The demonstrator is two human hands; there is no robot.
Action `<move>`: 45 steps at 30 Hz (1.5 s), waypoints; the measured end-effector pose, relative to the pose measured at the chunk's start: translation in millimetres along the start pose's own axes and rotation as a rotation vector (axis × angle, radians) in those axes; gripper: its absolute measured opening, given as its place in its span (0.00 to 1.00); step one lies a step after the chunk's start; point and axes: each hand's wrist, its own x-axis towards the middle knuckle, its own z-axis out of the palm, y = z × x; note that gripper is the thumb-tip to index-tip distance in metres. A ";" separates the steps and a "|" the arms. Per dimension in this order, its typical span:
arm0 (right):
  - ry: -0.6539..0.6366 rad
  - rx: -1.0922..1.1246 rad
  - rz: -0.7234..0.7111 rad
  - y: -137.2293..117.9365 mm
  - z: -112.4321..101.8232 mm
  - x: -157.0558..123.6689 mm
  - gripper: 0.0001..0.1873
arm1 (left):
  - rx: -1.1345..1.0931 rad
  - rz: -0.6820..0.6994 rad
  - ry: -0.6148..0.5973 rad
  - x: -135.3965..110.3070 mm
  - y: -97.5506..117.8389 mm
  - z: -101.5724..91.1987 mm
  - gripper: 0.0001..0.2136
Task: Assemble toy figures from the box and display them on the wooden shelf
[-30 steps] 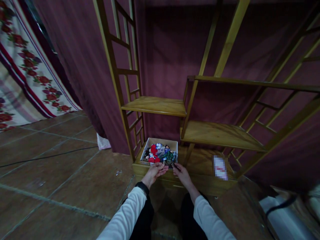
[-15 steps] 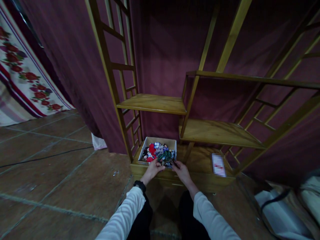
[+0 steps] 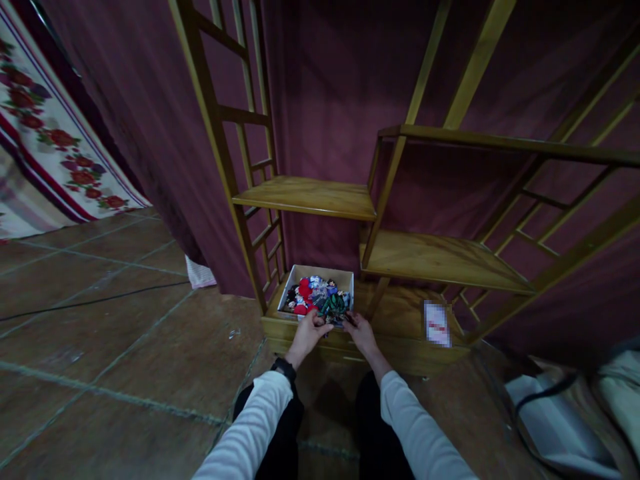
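A small white box (image 3: 300, 272) full of several colourful small items (image 3: 316, 297) sits on the bottom board of a wooden shelf unit (image 3: 400, 320). My left hand (image 3: 309, 331) is at the box's near edge, fingers curled over it and touching the items. My right hand (image 3: 361, 331) is at the box's near right corner, fingers pinched together on something dark that I cannot make out. Both arms wear white sleeves, and a dark watch (image 3: 283, 367) is on my left wrist.
The wooden shelf unit has bare boards at middle left (image 3: 310, 197) and right (image 3: 440, 261). A small blurred card (image 3: 437, 323) lies on the bottom board. Dark red curtain hangs behind. Floral cloth (image 3: 50, 133) is at far left, bags (image 3: 565, 413) at lower right, tiled floor around.
Both hands have moved forward to the box's near edge and closed over the items. The view has shifted slightly closer to the shelf.
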 end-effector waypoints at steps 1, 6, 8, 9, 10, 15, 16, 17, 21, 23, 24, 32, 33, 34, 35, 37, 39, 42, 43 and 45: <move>-0.003 -0.001 -0.001 -0.1 -0.3 0.3 0.17 | 0.007 0.010 -0.003 -0.2 -0.2 0.7 0.19; 0.004 0.028 0.022 6.5 -1.5 5.5 0.18 | 0.003 0.057 -0.017 -0.2 3.3 2.8 0.18; 0.013 0.070 0.044 10.0 -1.0 8.1 0.18 | 0.001 0.065 -0.017 -0.5 4.6 2.6 0.18; 0.013 0.094 0.054 11.3 -0.4 9.1 0.19 | 0.000 0.063 -0.013 -0.8 5.0 2.4 0.18; 0.014 0.119 0.065 12.0 0.3 9.9 0.20 | -0.001 0.056 -0.007 -1.0 5.1 2.2 0.18; 0.039 0.215 0.103 8.0 3.8 9.2 0.23 | -0.014 0.013 0.019 -0.4 4.3 0.7 0.19; 0.035 0.224 0.104 6.1 4.0 8.5 0.22 | -0.012 0.010 0.024 0.1 4.2 0.3 0.19; 0.028 0.230 0.104 4.2 4.1 7.8 0.22 | -0.011 0.007 0.030 0.8 4.1 -0.2 0.19; 0.002 0.238 0.109 -4.1 3.9 4.9 0.23 | -0.035 0.004 0.075 3.7 4.4 -2.6 0.17; -0.003 0.237 0.112 -7.8 3.9 3.5 0.24 | -0.054 0.014 0.102 5.2 4.0 -3.8 0.16; -0.008 0.235 0.111 -9.2 3.8 3.0 0.25 | -0.058 0.021 0.115 6.0 3.4 -4.5 0.16; -0.037 0.157 0.019 -9.8 3.1 2.1 0.24 | -0.124 -0.029 0.155 10.2 -5.3 -10.3 0.16; -0.035 0.149 0.007 -9.7 3.2 1.9 0.24 | -0.143 -0.037 0.158 10.3 -5.3 -10.7 0.17; -0.034 0.143 -0.004 -9.9 3.3 1.5 0.24 | -0.158 -0.043 0.158 10.2 -4.8 -11.1 0.18; -0.035 0.138 -0.014 -10.2 3.4 1.0 0.24 | -0.172 -0.048 0.155 10.1 -4.1 -11.4 0.18; -0.047 0.125 -0.030 -11.3 3.5 -0.1 0.24 | -0.204 -0.058 0.145 9.7 -2.4 -11.9 0.18; -0.060 0.111 -0.041 -11.9 3.4 -0.8 0.22 | -0.239 -0.062 0.132 9.3 -1.1 -12.1 0.18; -0.066 0.092 -0.044 -11.0 3.5 -0.4 0.21 | -0.270 -0.062 0.129 9.0 -0.6 -11.8 0.18; -0.061 0.086 -0.044 -10.1 3.6 0.1 0.21 | -0.268 -0.064 0.134 8.9 -0.7 -11.5 0.18; -0.048 0.081 -0.045 -8.1 3.6 1.4 0.21 | -0.256 -0.065 0.148 9.1 -0.7 -10.4 0.19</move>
